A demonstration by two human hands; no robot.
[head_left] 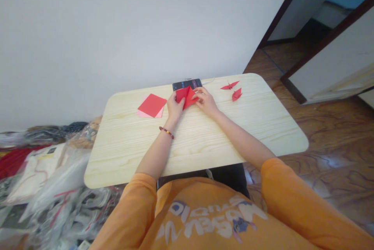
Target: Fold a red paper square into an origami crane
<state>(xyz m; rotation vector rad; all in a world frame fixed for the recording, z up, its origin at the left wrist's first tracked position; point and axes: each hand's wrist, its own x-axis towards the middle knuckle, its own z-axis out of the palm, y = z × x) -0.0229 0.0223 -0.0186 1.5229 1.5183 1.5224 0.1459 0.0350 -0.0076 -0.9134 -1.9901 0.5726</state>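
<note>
Between my two hands is a partly folded sheet of red origami paper [187,93], with a raised fold near its middle. My left hand [175,108] grips its left side, thumb on top and fingers underneath. At the right corner, the fingers of my right hand [206,101] pinch the paper's edge. A stack of origami sheets [152,105], red over pink, lies left of my left hand. To the right of my hands lie two red folded paper pieces: a paper crane [230,85] with wings spread and a more compact folded piece [237,94].
A phone [187,84] with its screen lit lies at the table's back edge, a white cable [209,81] beside it. The pale wooden table [122,152] stands against a white wall. Plastic-bagged goods [55,180] pile up at the left; a doorway opens at the right.
</note>
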